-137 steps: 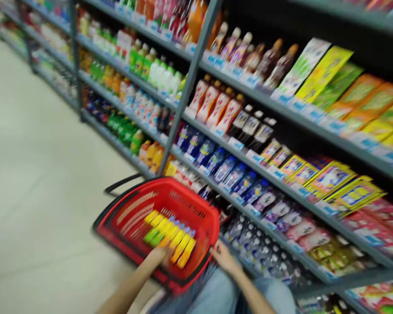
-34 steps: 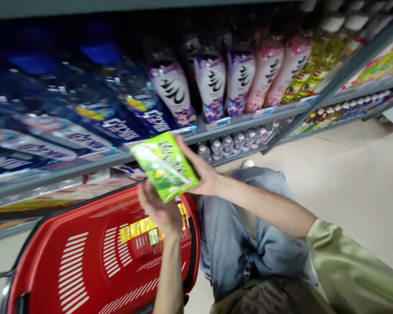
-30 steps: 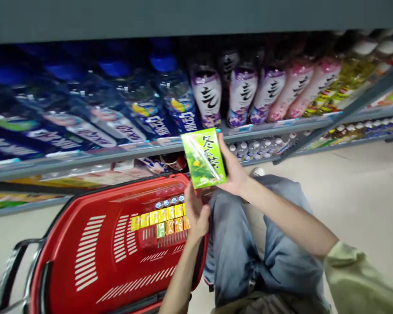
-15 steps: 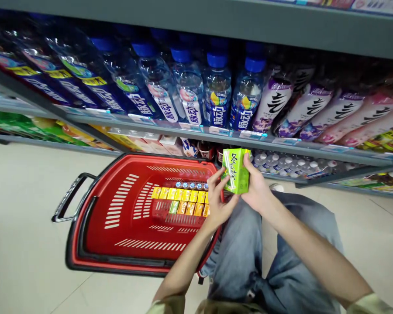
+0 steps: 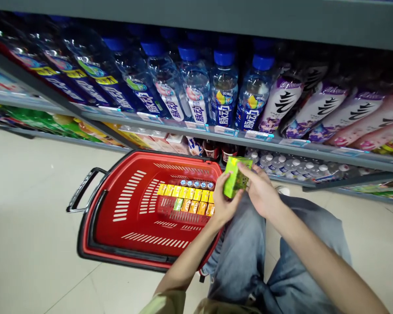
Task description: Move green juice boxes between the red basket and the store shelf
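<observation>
You are crouched at the shelf [image 5: 183,126] with both hands on the green carton [image 5: 236,178] — your left hand [image 5: 223,201] cups its lower left side, fingers wrapped round it, and your right hand [image 5: 261,192] closes over the top and right edge. The carton hangs tilted just past the basket [image 5: 118,244] rim, at about 2 o'clock from the basket's middle and above your knee.

The step in hand looks like the carry between shelf and basket: the carton is clear of the shelf and not yet in with the others. Inside the basket, a row of small cartons [image 5: 186,198] lies against the far wall at roughly 1 o'clock, with open red floor toward 7 o'clock.

A next move would call for one hand to let go so the other can swing the carton toward 9 o'clock, over the rim — keep it low and level, and set it beside the row, not on top. Mind the bottles [image 5: 224,93] overhead at 12 o'clock.
</observation>
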Available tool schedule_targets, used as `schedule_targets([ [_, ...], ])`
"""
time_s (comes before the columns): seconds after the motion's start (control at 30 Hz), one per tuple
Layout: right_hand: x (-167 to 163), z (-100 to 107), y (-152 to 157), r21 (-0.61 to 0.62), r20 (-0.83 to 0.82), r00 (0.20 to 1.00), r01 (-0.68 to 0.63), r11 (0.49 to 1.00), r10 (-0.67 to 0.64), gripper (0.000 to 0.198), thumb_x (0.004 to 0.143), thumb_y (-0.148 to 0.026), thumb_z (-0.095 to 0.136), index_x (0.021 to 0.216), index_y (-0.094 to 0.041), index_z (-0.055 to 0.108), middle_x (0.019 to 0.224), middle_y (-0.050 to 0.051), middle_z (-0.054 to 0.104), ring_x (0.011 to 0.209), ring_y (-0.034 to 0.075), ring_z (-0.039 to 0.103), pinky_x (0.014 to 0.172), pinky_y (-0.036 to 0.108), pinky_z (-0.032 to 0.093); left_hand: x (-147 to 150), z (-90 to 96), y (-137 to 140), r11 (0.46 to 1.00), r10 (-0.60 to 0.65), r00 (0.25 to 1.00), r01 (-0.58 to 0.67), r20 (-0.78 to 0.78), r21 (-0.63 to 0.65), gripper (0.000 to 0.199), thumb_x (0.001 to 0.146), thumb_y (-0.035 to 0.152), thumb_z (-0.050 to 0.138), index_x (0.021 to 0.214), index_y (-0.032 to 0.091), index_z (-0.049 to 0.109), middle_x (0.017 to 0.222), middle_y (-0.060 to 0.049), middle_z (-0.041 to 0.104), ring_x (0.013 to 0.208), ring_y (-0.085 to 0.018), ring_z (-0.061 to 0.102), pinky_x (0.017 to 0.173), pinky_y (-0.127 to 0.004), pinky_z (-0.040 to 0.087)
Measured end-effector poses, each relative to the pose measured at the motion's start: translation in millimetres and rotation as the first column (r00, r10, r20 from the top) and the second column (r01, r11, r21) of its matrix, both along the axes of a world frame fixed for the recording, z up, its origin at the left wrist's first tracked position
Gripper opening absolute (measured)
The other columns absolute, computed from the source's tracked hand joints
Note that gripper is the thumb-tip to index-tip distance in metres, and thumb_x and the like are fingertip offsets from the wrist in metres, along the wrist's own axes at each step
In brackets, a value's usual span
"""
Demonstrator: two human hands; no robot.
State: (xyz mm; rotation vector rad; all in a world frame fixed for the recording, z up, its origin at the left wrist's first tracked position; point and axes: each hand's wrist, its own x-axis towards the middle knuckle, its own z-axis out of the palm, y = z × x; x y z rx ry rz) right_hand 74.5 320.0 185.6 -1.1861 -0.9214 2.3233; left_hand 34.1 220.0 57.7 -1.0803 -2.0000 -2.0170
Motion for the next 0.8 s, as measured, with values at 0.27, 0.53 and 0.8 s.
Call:
schedule_targets([
  [0.27,4,-10,3,-0.017,-0.02,1.0,-0.016,1.0,0.016,0.049,0.054,-0.047,0.094,0.085,-0.025,0.063,0.086,-0.001,0.076,0.091,0.023,0.07,0.072,0.032,0.053,-5,-0.6,-1,0.998,0.031,0.913,-0.051,0.406,0.038,0.071,0.092,0.064,0.066,0.146,0.018,0.058,0.139,-0.015,0.066,0.133,-0.034,0.059,0.106,-0.041,0.055],
  [0.53,3,-12,4,-0.018,-0.022,1.0,0.01,1.0,-0.011,0.05,0.051,-0.045,0.095,0.082,-0.026,0.061,0.083,-0.003,0.076,0.087,0.021,0.07,0.069,0.032,0.053,-6,-6.0,-2,0.999,0.038,0.933,-0.034,0.358,-0.017,0.065,0.095,0.059,0.065,0.146,0.018,0.06,0.132,-0.015,0.07,0.125,-0.032,0.065,0.106,-0.042,0.055],
  [0.8,4,-17,5,0.002,-0.036,0.999,-0.002,1.0,0.002,0.043,0.06,-0.042,0.09,0.084,-0.026,0.059,0.085,-0.002,0.075,0.092,0.022,0.07,0.073,0.032,0.053,-5,-9.4,-3,0.995,0.076,0.963,-0.055,0.257,-0.088,0.059,0.1,0.052,0.061,0.148,0.018,0.057,0.133,-0.015,0.069,0.127,-0.03,0.064,0.105,-0.041,0.055],
])
